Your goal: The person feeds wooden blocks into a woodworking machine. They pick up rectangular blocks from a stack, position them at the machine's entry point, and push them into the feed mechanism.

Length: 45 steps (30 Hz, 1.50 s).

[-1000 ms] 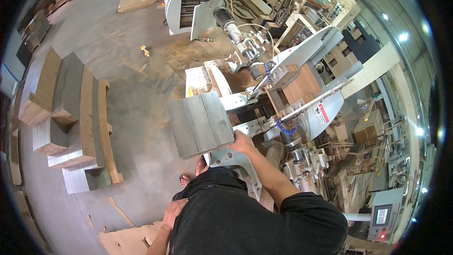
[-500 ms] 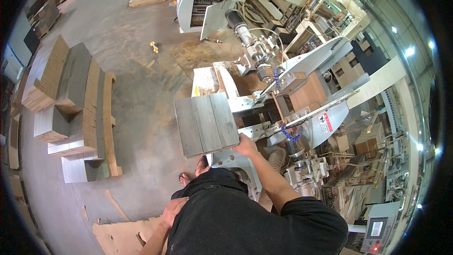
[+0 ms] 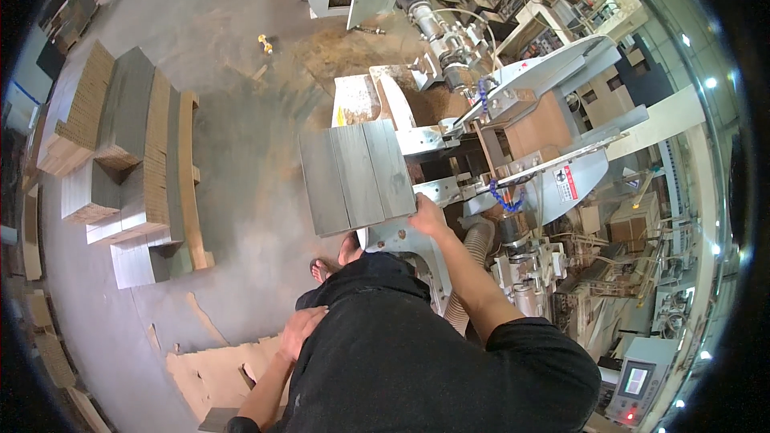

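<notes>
A block of grey wood-grain boards [image 3: 357, 172], with seams between the strips, sits by the feed end of a machine [image 3: 529, 140]. My right hand [image 3: 427, 215] is closed at its near right corner, some fingers hidden by the edge. My left hand [image 3: 303, 330] lies flat against my black shirt at the waist, fingers stretched out, holding nothing. White metal arms [image 3: 421, 142] of the machine reach toward the boards from the right.
Stacked grey boards [image 3: 128, 120] rest on a wooden pallet [image 3: 191, 184] at left. Cardboard [image 3: 204, 373] covers part of the floor at lower left. A ribbed hose [image 3: 473, 265] runs beside my right forearm. A control panel [image 3: 638, 381] stands at lower right. A yellow object [image 3: 265, 44] lies on the floor.
The view has shifted, so the boards and machine sit higher in the picture. My right hand stays at the boards' corner and my left hand stays at my waist.
</notes>
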Each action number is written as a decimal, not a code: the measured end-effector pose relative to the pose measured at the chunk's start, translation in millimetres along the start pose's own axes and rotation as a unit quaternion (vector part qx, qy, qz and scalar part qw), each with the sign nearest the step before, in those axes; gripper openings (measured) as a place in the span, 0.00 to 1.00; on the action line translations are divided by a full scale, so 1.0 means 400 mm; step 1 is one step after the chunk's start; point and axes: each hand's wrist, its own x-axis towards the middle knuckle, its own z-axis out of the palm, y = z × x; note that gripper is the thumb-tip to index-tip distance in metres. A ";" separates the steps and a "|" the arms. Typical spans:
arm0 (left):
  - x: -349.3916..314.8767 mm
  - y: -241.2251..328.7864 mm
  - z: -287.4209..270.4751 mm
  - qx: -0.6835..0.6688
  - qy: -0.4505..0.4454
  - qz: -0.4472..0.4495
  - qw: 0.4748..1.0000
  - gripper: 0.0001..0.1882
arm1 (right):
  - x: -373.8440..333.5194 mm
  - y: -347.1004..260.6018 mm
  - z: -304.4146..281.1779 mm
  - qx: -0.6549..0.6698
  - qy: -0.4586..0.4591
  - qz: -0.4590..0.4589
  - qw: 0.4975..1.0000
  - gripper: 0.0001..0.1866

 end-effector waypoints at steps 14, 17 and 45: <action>0.022 0.016 0.005 -0.003 0.021 0.015 1.000 0.26 | 0.161 0.074 -0.168 -0.013 0.279 -0.019 0.960 0.12; 0.021 0.019 0.007 0.000 0.025 0.013 1.000 0.26 | 0.215 0.057 -0.238 -0.066 0.276 0.073 0.956 0.22; 0.007 0.053 0.000 -0.014 0.041 0.018 0.999 0.28 | 0.150 0.039 -0.105 0.264 -0.110 0.102 0.953 0.14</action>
